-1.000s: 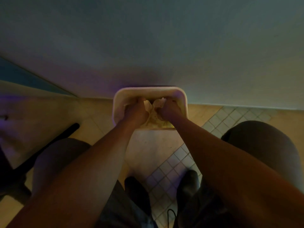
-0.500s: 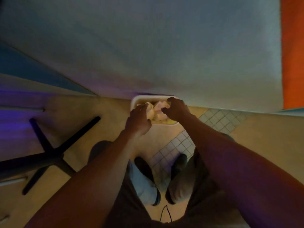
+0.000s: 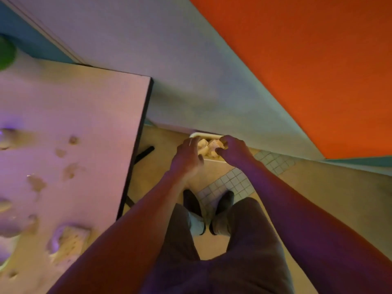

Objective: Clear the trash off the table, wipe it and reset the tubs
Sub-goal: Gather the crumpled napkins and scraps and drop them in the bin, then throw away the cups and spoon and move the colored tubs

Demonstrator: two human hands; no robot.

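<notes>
Head view showed the desk (image 3: 80,128) at left, its dark edge running beside a strip of open floor (image 3: 161,166). A white tub (image 3: 210,159) holding crumpled trash (image 3: 209,146) sat on the floor against the wall (image 3: 191,81). The left hand (image 3: 187,158) hung over the tub's near-left rim, fingers loosely spread, holding nothing. The right hand (image 3: 234,150) curled above the trash; whether it gripped any could not be told. No writing was legible.

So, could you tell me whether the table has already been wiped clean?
No, the table is not clean: brownish smears and crumpled scraps lie on its top.
</notes>
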